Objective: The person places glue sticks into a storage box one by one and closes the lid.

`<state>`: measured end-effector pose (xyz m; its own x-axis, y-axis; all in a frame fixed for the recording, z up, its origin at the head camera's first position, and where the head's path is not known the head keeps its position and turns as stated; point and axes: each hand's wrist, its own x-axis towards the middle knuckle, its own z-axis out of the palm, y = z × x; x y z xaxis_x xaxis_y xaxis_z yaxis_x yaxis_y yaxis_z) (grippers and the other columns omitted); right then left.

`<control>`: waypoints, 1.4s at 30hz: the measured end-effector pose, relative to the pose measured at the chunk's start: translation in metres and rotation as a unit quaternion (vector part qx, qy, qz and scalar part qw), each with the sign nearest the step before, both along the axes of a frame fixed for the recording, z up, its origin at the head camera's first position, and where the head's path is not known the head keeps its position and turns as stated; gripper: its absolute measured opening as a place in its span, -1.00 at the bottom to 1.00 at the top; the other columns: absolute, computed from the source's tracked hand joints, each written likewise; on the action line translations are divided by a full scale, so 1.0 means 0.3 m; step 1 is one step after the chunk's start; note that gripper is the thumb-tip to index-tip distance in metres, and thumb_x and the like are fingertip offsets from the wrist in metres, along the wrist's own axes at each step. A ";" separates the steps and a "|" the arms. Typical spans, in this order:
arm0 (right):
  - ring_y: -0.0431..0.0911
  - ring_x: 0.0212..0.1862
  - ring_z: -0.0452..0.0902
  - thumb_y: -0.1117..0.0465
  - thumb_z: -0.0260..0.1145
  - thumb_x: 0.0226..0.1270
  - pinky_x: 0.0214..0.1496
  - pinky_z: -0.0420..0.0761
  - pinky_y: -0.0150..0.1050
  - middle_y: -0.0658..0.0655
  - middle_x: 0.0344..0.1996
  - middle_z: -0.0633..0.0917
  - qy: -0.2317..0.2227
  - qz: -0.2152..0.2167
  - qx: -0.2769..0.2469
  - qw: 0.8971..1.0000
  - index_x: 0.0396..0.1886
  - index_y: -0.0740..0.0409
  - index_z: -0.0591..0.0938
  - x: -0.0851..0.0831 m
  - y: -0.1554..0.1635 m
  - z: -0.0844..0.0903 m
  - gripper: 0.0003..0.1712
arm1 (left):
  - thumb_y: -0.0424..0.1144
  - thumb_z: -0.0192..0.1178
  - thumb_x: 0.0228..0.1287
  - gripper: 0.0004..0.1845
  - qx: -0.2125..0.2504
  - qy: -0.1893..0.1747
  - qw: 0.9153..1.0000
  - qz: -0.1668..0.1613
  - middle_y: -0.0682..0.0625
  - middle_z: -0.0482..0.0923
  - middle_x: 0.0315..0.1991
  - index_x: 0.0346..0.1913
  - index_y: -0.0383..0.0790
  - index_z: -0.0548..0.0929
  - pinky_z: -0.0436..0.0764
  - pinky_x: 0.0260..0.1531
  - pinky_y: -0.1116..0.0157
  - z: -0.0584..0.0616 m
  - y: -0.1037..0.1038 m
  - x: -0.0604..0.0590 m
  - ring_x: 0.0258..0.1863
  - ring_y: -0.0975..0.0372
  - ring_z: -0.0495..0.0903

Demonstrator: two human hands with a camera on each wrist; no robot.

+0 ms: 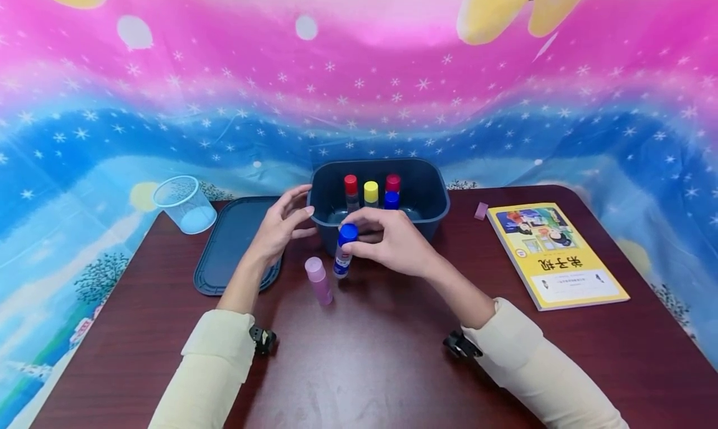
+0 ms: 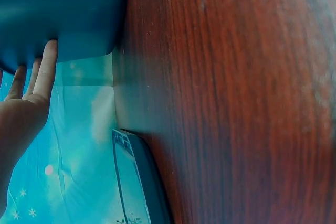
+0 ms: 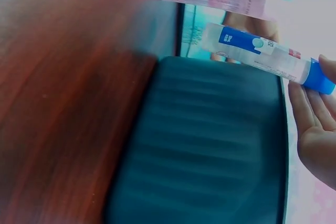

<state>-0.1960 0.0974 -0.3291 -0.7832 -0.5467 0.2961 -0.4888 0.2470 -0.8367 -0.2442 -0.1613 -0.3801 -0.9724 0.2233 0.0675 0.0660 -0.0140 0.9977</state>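
Observation:
My right hand pinches a clear glue stick by its blue cap, tilted slightly in front of the dark bin. In the right wrist view its base is raised from the table. My left hand touches the bin's left side with extended fingers, also seen against the bin wall in the left wrist view. A pink glue stick stands upright on the table, left of the held one. Inside the bin stand several tubes, including a red-capped tube, a yellow-capped tube and a blue-capped tube.
A dark lid lies left of the bin, partly behind my left forearm. Beyond it a light-blue mesh cup stands at the table's left edge. To the right are a yellow book and a small pink block. A patterned cloth hangs behind.

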 end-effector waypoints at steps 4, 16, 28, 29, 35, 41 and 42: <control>-0.05 -0.07 0.72 0.33 0.53 0.22 0.00 0.71 -0.20 0.14 -0.12 0.73 -0.006 -0.016 -0.032 0.999 0.03 0.26 0.65 -0.004 0.008 0.023 -0.61 | -0.17 0.18 0.49 -0.36 0.000 0.000 1.000 0.001 -0.15 0.25 0.49 0.54 -0.13 0.28 0.62 0.06 -0.12 0.001 0.001 0.000 0.36 -0.05 0.39; 0.03 -0.04 0.71 0.38 0.47 0.23 -0.03 0.73 -0.13 0.21 -0.08 0.70 -0.006 -0.039 -0.113 0.993 -0.04 0.31 0.62 -0.023 0.035 0.074 -0.68 | -0.18 0.17 0.50 -0.38 -0.001 -0.001 1.000 -0.005 -0.16 0.22 0.50 0.54 -0.13 0.27 0.61 0.08 -0.14 -0.003 -0.004 -0.002 0.39 -0.04 0.34; 0.06 0.05 0.68 0.38 0.43 0.28 0.03 0.72 -0.09 0.25 -0.01 0.72 -0.009 -0.062 -0.184 0.981 -0.02 0.28 0.62 -0.037 0.081 0.132 -0.71 | -0.17 0.18 0.50 -0.37 0.001 0.001 1.000 -0.006 -0.15 0.22 0.50 0.54 -0.13 0.27 0.59 0.07 -0.18 -0.007 -0.006 -0.004 0.39 -0.04 0.32; 0.06 0.06 0.68 0.38 0.42 0.28 0.04 0.71 -0.09 0.26 -0.01 0.72 -0.010 -0.065 -0.187 0.980 -0.01 0.28 0.62 -0.039 0.082 0.134 -0.71 | -0.17 0.18 0.50 -0.37 0.001 0.001 1.000 -0.006 -0.15 0.22 0.50 0.54 -0.13 0.27 0.58 0.07 -0.18 -0.007 -0.006 -0.004 0.39 -0.04 0.32; 0.06 0.06 0.68 0.39 0.40 0.30 0.07 0.70 -0.10 0.23 0.00 0.72 -0.004 -0.085 -0.203 0.976 0.01 0.28 0.62 -0.050 0.087 0.142 -0.70 | -0.18 0.18 0.49 -0.36 0.005 -0.001 1.000 -0.006 -0.14 0.24 0.48 0.54 -0.13 0.27 0.59 0.08 -0.18 -0.006 -0.004 -0.001 0.37 -0.04 0.36; 0.04 0.09 0.66 0.37 0.41 0.31 0.09 0.69 -0.12 0.20 0.02 0.71 -0.001 -0.127 -0.227 0.966 0.06 0.32 0.60 -0.062 0.085 0.142 -0.66 | -0.19 0.18 0.49 -0.37 0.007 -0.001 1.000 -0.005 -0.15 0.27 0.46 0.54 -0.13 0.27 0.58 0.08 -0.18 -0.003 -0.002 0.001 0.36 -0.04 0.38; 0.04 0.09 0.66 0.37 0.41 0.31 0.09 0.69 -0.12 0.20 0.02 0.71 -0.002 -0.132 -0.233 0.964 0.06 0.32 0.60 -0.065 0.084 0.141 -0.66 | -0.19 0.18 0.49 -0.37 0.008 -0.002 1.000 -0.005 -0.15 0.27 0.47 0.54 -0.13 0.27 0.58 0.08 -0.19 -0.002 -0.002 0.002 0.37 -0.04 0.37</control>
